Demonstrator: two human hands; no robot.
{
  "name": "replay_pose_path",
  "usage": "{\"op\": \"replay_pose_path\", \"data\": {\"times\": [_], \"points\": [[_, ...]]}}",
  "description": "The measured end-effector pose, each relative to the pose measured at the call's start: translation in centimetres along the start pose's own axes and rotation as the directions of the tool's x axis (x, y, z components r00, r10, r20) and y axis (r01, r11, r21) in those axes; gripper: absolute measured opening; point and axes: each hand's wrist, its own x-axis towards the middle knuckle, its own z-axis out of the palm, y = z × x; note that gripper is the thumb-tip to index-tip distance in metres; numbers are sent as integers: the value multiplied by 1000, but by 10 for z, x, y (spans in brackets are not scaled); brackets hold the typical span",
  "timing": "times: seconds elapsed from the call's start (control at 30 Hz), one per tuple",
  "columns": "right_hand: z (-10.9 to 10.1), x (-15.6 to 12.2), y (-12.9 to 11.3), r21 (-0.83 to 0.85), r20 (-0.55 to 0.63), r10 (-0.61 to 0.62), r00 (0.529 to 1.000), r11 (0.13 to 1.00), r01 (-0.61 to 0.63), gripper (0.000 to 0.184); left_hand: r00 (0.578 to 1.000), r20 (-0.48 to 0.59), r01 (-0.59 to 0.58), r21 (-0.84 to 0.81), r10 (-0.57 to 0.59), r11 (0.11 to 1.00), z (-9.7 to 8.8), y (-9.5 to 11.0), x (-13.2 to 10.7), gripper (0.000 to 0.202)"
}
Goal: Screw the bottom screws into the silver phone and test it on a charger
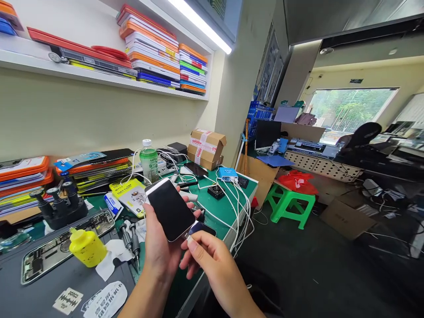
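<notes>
My left hand (159,249) is wrapped round a smartphone (170,210) with a black screen and a white top strip, tilted towards me. At its bottom edge, my right hand (213,260) pinches a small cable plug (187,236) between thumb and forefinger. Whether the plug sits inside the port cannot be made out. Behind my fingers, a second phone (203,228) with a dark screen is partly hidden. To the left lie screwdrivers (134,240), a yellow bottle (86,248) and an opened phone housing (43,260) with bare inner parts.
A green bottle (149,163), a cardboard box (205,148) and a blue charging hub (228,174) with several white cables stand on the green mat (215,205). Razor blade packet (68,301) lies front left. Beyond the table edge is a green stool (291,203). A shelf (99,81) holds stacked cases.
</notes>
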Motion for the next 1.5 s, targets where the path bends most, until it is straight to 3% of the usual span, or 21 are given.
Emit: {"op": "replay_pose_path", "data": {"times": [0.27, 0.43, 0.67, 0.77, 0.87, 0.9, 0.97, 1.0, 1.07, 1.2, 1.33, 1.5], "points": [[5, 0, 5, 27, -27, 33, 999, 999, -32, 59, 997, 69, -22, 34, 20, 999, -7, -6, 2, 74], [10, 0, 2, 77, -23, 55, 998, 996, -53, 61, 992, 121, 37, 11, -38, 999, -8, -9, -2, 74], [14, 0, 1, 59, -9, -11, 1000, 998, 12, 50, 962, 234, 160, -83, -137, 984, -8, -3, -7, 63], [7, -2, -5, 6, 74, -10, 997, 1000, 9, 49, 961, 221, 188, -87, -165, 978, -8, 2, -7, 64], [-11, 3, -12, -138, 170, 33, 985, 990, -10, 61, 956, 221, 229, -141, -195, 963, -10, 5, -5, 64], [-20, 7, -14, -170, 148, 35, 988, 985, -10, 70, 949, 237, 250, -167, -208, 954, -12, 6, -4, 64], [-40, 20, -16, -235, -40, 0, 999, 972, -9, 83, 937, 270, 283, -214, -222, 935, -16, 7, -2, 63], [-50, 28, -16, -254, -146, -29, 989, 967, -9, 86, 935, 278, 288, -227, -221, 931, -18, 8, -1, 63], [-67, 47, -14, -293, -248, -66, 967, 956, -10, 86, 932, 288, 291, -241, -218, 926, -22, 9, 1, 62], [-87, 80, -2, -330, -267, -24, 963, 942, -68, 73, 930, 279, 305, -225, -238, 925, -26, 10, 5, 63], [-90, 98, 11, -452, -216, 5, 976, 886, -105, 58, 929, 267, 312, -197, -255, 929, -26, 10, 7, 64], [-85, 98, 18, -660, -277, -116, 954, 744, -101, 52, 924, 281, 311, -160, -259, 937, -23, 6, 6, 65]]}}
